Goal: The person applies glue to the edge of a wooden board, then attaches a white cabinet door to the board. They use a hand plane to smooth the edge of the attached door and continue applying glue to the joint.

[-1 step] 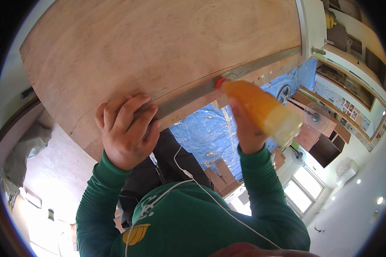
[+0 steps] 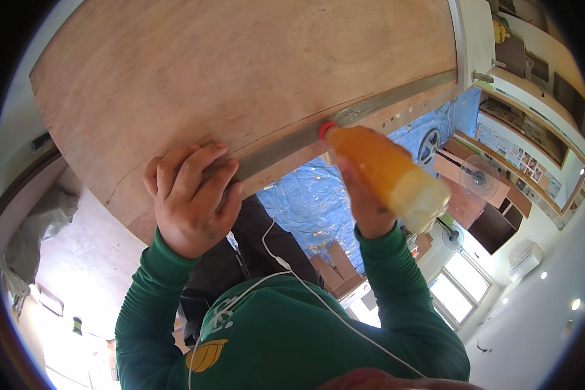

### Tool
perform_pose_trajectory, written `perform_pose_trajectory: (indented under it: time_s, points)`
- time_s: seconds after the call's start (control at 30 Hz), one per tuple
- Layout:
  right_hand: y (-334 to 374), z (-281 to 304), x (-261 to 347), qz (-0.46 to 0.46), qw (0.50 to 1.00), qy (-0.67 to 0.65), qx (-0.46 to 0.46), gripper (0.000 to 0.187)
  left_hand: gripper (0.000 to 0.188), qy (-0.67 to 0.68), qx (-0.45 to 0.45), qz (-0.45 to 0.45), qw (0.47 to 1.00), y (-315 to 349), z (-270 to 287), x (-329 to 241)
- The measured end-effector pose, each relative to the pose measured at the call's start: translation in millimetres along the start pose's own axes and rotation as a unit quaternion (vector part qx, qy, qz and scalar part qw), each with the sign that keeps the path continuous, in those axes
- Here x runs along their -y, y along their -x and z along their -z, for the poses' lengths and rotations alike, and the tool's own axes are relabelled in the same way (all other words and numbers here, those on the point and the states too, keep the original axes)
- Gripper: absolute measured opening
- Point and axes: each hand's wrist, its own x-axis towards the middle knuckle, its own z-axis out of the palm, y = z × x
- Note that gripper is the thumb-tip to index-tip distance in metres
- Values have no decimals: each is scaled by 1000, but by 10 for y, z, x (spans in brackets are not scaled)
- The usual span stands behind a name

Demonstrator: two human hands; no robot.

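While my left grip (image 2: 194, 195) lies on the wooden panel (image 2: 260, 71) with its fingers loosely spread, left of centre in the frame, my right grip (image 2: 365, 203) is clamped around a bottle (image 2: 396, 174) right of centre. Smooth-walled and translucent, it holds orange liquid, looks paler towards its base, and tilts with its red cap (image 2: 327, 130) at a flat grey-brown strip (image 2: 286, 149); I cannot tell whether they touch. Swirling grain covers the panel, and a glossy patch marks the strip near the cap. My left grip hides the strip's lower-left end; bottle and right grip block part of a crinkled, speckled blue sheet (image 2: 312, 201). A white cable (image 2: 285, 263) crosses my green shirt (image 2: 286, 338), lower centre, and a round fan (image 2: 478, 177) stands at the right
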Motion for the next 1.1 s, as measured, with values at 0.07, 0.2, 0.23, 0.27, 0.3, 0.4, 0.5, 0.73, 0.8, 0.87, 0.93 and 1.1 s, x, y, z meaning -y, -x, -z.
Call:
perform_pose_trajectory:
  time_s: [0.07, 0.2, 0.23, 0.27, 0.3, 0.4, 0.5, 0.73, 0.8, 0.87, 0.93, 1.1]
  points:
    - [-28, 27, 70, 14, 999, 23, 35, 64, 33, 0, 1, 3, 1000, 6, -1, 2]
    - [-176, 118, -205, -60, 997, -50, -25, 57, 32, -12, -1, 1, 1000, -25, -31, 19]
    - [-247, 138, -201, -100, 992, -65, -39, 55, 32, -13, -1, -1, 1000, -26, -36, 21]
    - [-210, 124, -187, -106, 991, -75, -40, 53, 32, -14, 0, -3, 1000, -25, -40, 23]
    - [-187, 115, -167, -112, 989, -85, -38, 51, 32, -12, 0, -2, 1000, -26, -40, 21]
    - [-65, -20, 16, -80, 992, -96, -11, 46, 31, -12, -2, -1, 1000, -37, -35, 17]
    - [-87, 38, -1, 41, 996, 60, 55, 54, 28, -21, -6, -3, 1000, -60, -21, 10]
    - [-592, 278, -491, -84, 982, -86, -149, 38, 27, -23, -15, -11, 1000, -41, -45, 7]
    - [-669, 361, -550, -117, 980, -53, -153, 39, 28, -25, -14, -12, 1000, -34, -48, 8]
    - [-674, 398, -575, -159, 974, -72, -143, 48, 28, -25, -11, -12, 1000, -32, -50, 9]
    - [-471, 328, -591, -165, 954, -224, -114, 48, 28, -26, -13, -13, 999, -39, -43, 10]
    - [-157, 23, -15, 36, 998, 10, 50, 54, 29, -18, -13, -5, 1000, -57, -36, -6]
